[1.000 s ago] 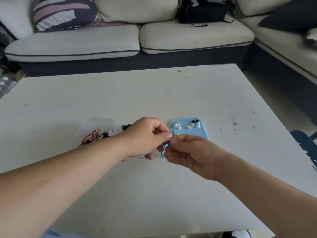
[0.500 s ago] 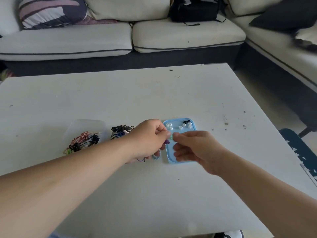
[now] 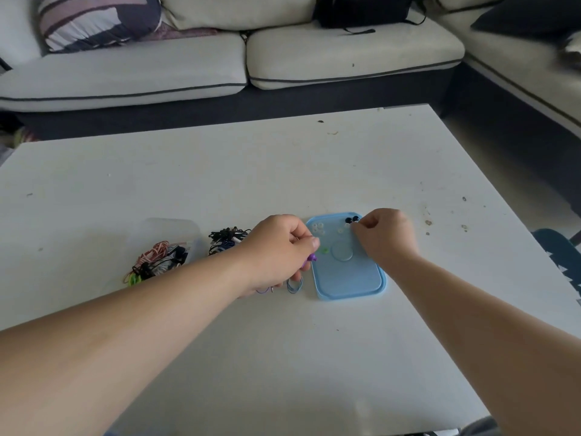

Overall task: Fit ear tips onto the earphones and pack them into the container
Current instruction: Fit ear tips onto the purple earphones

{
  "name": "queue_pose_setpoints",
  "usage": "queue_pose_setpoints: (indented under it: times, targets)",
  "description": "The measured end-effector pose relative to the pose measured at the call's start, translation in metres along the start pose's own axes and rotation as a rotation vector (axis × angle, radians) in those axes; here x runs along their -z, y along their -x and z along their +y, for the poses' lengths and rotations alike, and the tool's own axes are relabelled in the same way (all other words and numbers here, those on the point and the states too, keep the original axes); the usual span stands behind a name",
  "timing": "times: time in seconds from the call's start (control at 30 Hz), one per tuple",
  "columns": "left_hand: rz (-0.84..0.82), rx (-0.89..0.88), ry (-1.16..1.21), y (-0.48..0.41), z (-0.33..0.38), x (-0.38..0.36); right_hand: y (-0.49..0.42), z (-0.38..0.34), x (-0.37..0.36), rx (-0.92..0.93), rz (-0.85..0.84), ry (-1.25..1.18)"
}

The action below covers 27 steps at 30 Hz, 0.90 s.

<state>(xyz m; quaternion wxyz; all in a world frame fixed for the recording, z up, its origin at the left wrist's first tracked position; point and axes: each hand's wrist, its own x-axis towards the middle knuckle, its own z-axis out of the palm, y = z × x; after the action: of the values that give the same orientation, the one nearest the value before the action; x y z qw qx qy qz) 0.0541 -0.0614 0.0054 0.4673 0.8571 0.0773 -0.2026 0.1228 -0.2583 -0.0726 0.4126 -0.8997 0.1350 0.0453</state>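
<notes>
My left hand [image 3: 278,248] grips a purple earphone [image 3: 311,258] beside the left edge of a blue lid [image 3: 349,278]; its blue cable [image 3: 294,284] loops out below the hand. On the lid's far end lie several clear ear tips [image 3: 318,228], two black ear tips [image 3: 351,219] and a green one [image 3: 323,250]. My right hand [image 3: 386,236] reaches over the lid's far right corner, thumb and finger pinched together at a small clear ear tip near the black ones. A clear container [image 3: 176,234] at the left holds coiled earphones [image 3: 157,258].
A bundle of black and blue earphones [image 3: 228,239] lies between the container and my left hand. The white table [image 3: 283,171] has small stains at the right. A light sofa [image 3: 220,58] with a striped cushion and a black bag runs behind it.
My right hand has left the earphone and moved away to the far right corner of the lid. My left hand stays at the lid's left edge with the purple earphone.
</notes>
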Motion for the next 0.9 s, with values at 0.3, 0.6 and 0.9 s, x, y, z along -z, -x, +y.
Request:
queue_pose_setpoints:
  times: [0.3, 0.6, 0.9]
  targets:
    - [0.019, -0.014, 0.013, 0.009, -0.004, 0.011, 0.007, 0.0, 0.004, 0.037, 0.004, 0.088]
    - [0.046, -0.092, 0.154, 0.031, 0.006, 0.034, 0.07, -0.058, 0.035, -0.15, -0.26, -0.811]
    - [0.097, -0.235, 0.253, 0.052, 0.007, 0.054, 0.12, -0.088, 0.026, -0.144, -0.545, -1.2]
